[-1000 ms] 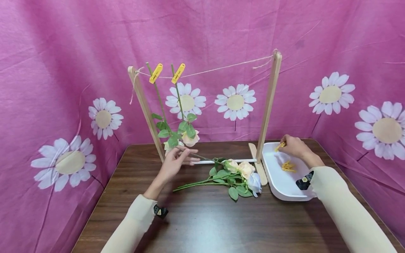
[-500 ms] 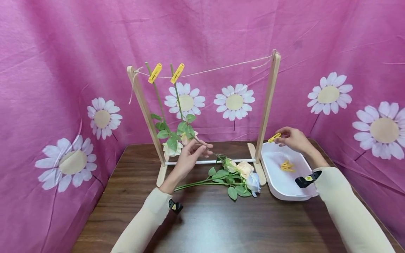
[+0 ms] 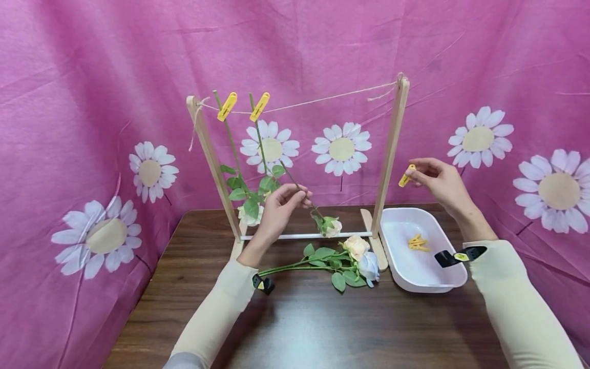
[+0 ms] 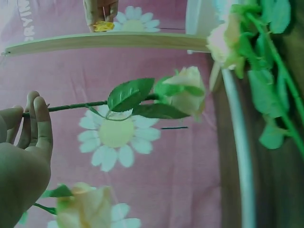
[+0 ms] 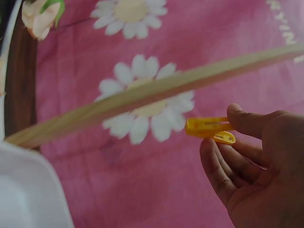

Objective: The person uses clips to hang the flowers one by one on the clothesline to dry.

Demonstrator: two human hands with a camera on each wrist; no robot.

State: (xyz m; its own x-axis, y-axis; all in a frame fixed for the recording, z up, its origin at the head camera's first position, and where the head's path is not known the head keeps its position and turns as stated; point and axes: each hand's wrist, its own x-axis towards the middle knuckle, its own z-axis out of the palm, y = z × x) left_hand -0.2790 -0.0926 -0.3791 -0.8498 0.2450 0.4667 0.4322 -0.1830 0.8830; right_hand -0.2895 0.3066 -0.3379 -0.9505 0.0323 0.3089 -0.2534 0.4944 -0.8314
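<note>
My left hand (image 3: 286,205) pinches the green stem of a cream rose (image 3: 330,226) and holds it in the air, bloom hanging down near the white crossbar of the wooden rack (image 3: 391,148); the rose (image 4: 187,92) and its stem run out from my fingertips (image 4: 40,118). My right hand (image 3: 435,182) pinches a yellow clothespin (image 3: 406,176) beside the rack's right post; the clothespin (image 5: 209,129) sits between thumb and fingers. Two roses hang head-down from yellow clothespins (image 3: 243,106) on the twine (image 3: 322,99).
Two more roses (image 3: 361,253) lie on the dark wooden table (image 3: 322,328) in front of the rack. A white tray (image 3: 438,279) at the right holds several yellow clothespins (image 3: 417,242). Pink daisy-print cloth hangs behind and to both sides.
My left hand lifted the cream rose off the table and raised it toward the twine. My right hand rose out of the tray with one clothespin and moved up beside the right post.
</note>
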